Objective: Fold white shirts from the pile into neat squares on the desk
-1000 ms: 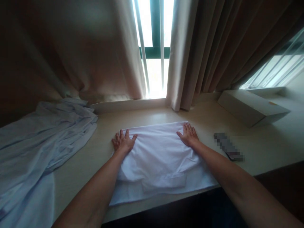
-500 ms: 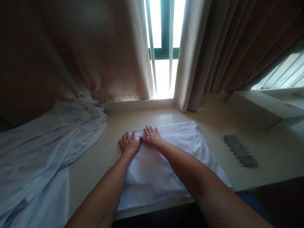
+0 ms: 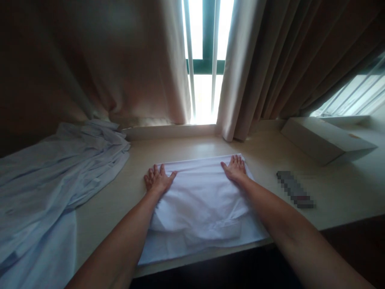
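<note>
A folded white cloth [image 3: 198,200] lies flat on the pale wooden tabletop, with soft wrinkles toward its lower right. My left hand [image 3: 158,179] presses on its far left corner, fingers spread and thumb pointing inward. Over at the far right corner, my right hand [image 3: 236,167] rests palm down with its fingers stretched toward the back edge. Neither hand grips the fabric. Part of the cloth's right side is hidden under my right forearm.
A heap of crumpled white fabric [image 3: 69,164] covers the left side of the table [image 3: 192,142]. To the right lie a blurred-out dark object [image 3: 296,190] and a pale box [image 3: 319,140]. Brown curtains [image 3: 150,64] hang along the back before a bright window [image 3: 203,96].
My right hand has slid rightward along the cloth's far edge, from beside my left hand to the right corner. The cloth's right side looks drawn in. My left hand stays at its corner.
</note>
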A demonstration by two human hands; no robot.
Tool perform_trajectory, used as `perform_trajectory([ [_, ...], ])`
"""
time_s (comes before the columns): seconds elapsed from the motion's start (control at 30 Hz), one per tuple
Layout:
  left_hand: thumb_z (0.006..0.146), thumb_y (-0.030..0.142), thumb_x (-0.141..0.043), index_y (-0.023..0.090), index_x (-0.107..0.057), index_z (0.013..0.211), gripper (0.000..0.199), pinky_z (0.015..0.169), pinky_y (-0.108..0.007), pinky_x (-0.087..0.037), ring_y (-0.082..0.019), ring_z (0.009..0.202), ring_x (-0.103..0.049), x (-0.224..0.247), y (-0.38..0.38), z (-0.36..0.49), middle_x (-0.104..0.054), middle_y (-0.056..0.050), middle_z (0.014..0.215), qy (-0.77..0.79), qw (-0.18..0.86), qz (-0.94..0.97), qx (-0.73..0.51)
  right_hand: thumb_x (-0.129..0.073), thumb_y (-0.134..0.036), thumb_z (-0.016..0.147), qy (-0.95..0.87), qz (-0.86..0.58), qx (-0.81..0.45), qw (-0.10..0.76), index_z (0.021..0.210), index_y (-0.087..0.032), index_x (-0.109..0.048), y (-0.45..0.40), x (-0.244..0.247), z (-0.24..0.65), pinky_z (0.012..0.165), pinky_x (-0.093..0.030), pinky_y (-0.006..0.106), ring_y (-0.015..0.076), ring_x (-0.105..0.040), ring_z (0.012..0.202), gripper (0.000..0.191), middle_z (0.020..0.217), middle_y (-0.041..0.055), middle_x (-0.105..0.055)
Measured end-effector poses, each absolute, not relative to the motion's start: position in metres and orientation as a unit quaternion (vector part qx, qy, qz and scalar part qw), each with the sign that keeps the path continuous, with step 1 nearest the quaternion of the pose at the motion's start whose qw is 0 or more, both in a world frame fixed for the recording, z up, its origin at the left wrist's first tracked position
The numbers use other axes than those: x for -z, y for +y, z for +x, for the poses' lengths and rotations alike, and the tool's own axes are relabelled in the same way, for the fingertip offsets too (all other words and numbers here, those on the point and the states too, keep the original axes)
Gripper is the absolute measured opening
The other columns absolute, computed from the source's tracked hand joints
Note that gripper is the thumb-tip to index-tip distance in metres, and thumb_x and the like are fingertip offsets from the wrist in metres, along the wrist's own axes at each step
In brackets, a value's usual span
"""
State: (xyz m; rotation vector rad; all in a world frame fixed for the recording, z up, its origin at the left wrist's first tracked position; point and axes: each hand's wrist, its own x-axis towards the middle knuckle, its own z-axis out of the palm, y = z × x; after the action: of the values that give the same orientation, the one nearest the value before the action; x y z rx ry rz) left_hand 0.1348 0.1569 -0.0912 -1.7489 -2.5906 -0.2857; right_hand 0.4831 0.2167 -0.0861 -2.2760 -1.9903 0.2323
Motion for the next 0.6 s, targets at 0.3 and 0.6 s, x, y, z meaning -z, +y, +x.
perform_trajectory([
  [0.3, 0.08, 0.076, -0.025, 0.018, -0.032, 0.148, 0.09, 0.111, -0.057, -0.013, -0.038, 0.143, -0.015, 0.085, 0.155, 0.137, -0.023, -0.017, 0.156, -0.814, 0.017, -0.577, 0.067, -0.017, -0.067, 0.09, -0.651, -0.751, -0.04, 0.102, 0.151, -0.006, -0.018, 0.207, 0.093, 0.509, 0.115, 0.003, 0.048, 0.0274, -0.004, 0.145, 0.086, 0.158, 0.0144, -0.011],
  [0.6, 0.082, 0.075, -0.021, 0.018, -0.032, 0.148, 0.088, 0.113, -0.055, -0.013, -0.035, 0.144, -0.013, 0.088, 0.151, 0.137, -0.024, -0.016, 0.155, -0.805, 0.041, -0.587, 0.072, -0.016, -0.067, 0.091, -0.66, -0.742, -0.061, 0.094, 0.151, -0.008, -0.019, 0.208, 0.082, 0.512, 0.115, 0.004, 0.047, 0.027, -0.003, 0.145, 0.084, 0.158, 0.0135, -0.013],
])
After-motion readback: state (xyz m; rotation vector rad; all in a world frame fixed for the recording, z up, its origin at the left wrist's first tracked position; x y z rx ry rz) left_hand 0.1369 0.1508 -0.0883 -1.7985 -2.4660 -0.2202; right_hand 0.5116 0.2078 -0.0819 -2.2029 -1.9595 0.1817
